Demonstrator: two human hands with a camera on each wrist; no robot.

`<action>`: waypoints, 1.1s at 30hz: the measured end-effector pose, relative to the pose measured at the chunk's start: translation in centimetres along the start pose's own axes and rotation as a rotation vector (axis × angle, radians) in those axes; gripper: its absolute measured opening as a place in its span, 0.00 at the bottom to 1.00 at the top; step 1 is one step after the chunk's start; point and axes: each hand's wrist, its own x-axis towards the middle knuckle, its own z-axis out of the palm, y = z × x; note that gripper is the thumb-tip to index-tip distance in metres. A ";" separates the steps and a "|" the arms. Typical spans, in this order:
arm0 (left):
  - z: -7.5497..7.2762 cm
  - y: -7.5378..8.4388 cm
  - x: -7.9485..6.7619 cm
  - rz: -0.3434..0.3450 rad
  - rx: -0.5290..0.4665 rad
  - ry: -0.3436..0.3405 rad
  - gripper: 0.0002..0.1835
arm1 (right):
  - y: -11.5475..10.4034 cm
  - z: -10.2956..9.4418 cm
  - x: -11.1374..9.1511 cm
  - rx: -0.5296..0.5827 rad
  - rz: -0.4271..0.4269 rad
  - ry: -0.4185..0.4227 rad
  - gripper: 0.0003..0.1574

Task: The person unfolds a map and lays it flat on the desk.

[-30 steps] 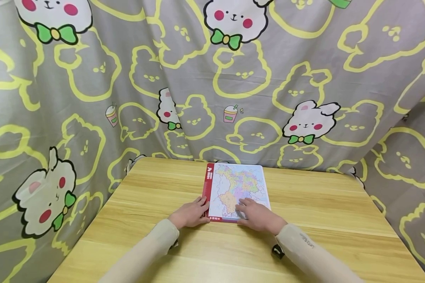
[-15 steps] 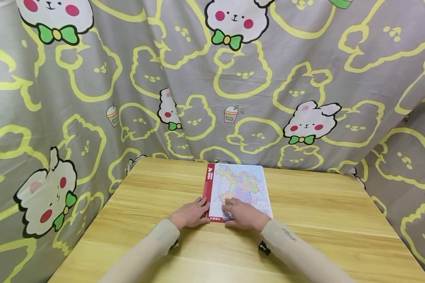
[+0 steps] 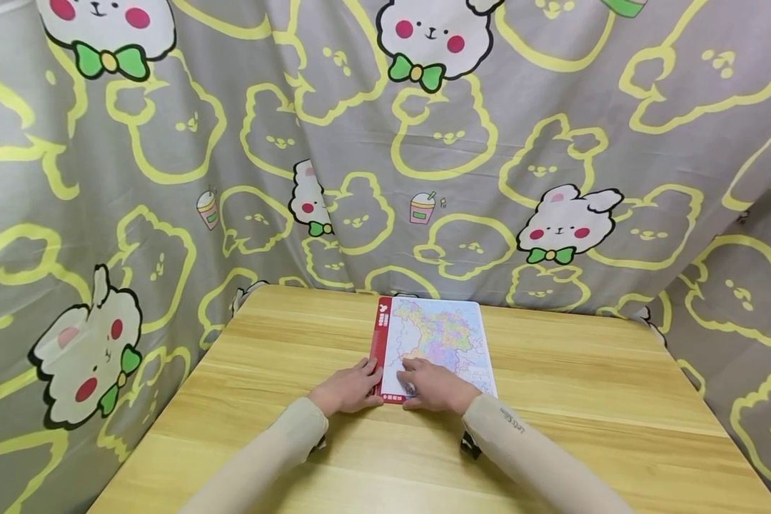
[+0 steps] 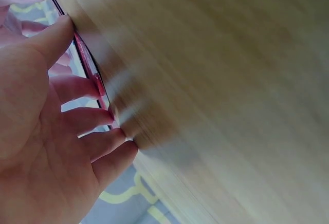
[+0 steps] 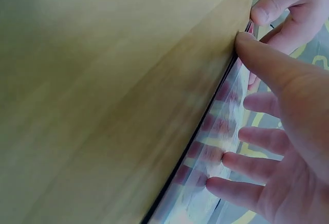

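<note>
A thin glossy map sheet (image 3: pixel 437 325), coloured in patches with a red strip down its left side, lies flat on the table. Beside its near left corner rests my left hand (image 3: pixel 348 389); in the left wrist view its loosely bent fingers (image 4: pixel 85 116) meet the red edge and the tabletop. My right hand (image 3: pixel 438 387) is over the lower part of the map, thumb at the near edge. In the right wrist view its spread fingers (image 5: pixel 257 165) reach to the shiny surface, which mirrors them. Part of the map is hidden under the right hand.
The wooden table (image 3: pixel 585 385) extends on both sides of the map. A grey curtain (image 3: pixel 353 264) with cartoon animals hangs behind the table's far edge and at both sides. Dark devices sit under both wrists.
My right hand has slid left across the lower map toward the left hand, uncovering the map's lower right part. The left hand and the map have stayed in place.
</note>
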 end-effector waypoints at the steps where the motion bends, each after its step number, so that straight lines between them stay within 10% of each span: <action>1: 0.0 0.0 0.0 0.001 -0.002 0.000 0.36 | 0.0 0.0 0.0 -0.001 0.003 -0.004 0.34; 33: -0.3 0.2 -0.1 0.000 0.030 -0.010 0.38 | -0.2 0.3 -1.5 -0.113 -0.134 0.082 0.19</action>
